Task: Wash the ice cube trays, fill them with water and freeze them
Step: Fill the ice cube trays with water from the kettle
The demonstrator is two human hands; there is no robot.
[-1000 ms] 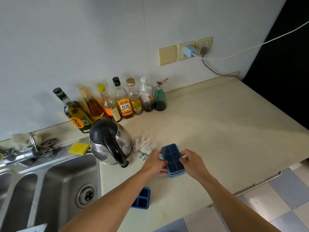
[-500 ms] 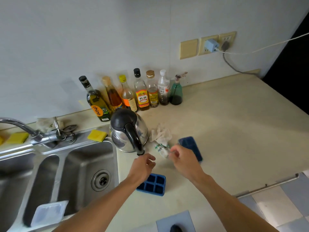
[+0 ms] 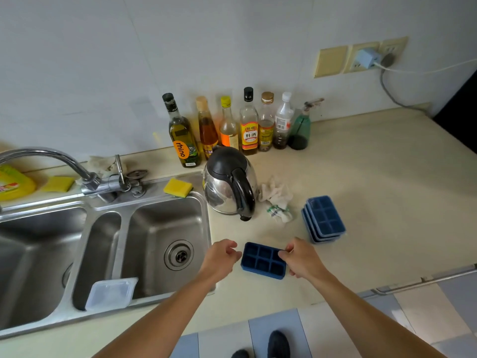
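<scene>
1. A single tray, dark blue with six cells, is lying flat and open side up on the counter, close to the front edge.
2. Its right end is pinched by the right hand. The fingers are curled onto the far right corner of the rim. The thumb can't really be made out.
3. The left hand is parked at the end opposite that grip, fingers loosely curled, just beside the tray's left edge. Whether contact is actually made can't be told, tbh.
4. Beyond the grip and a bit to the right, a stack of trays is seen. They're the same blue and nested together on the counter, near the single tray but apart from it.
5. Pretty much straight beyond the grip, a crumpled cloth is lying on the counter. A steel kettle with a black lid and handle is standing just left of the cloth.
6. Well left of the grip, past the left hand, the sink is set into the counter. A yellow sponge is sitting on its back rim, and a clear plastic lid is propped at its front edge.
7. Farthest from the grip, a row of bottles is lined up against the wall, behind the kettle.
</scene>
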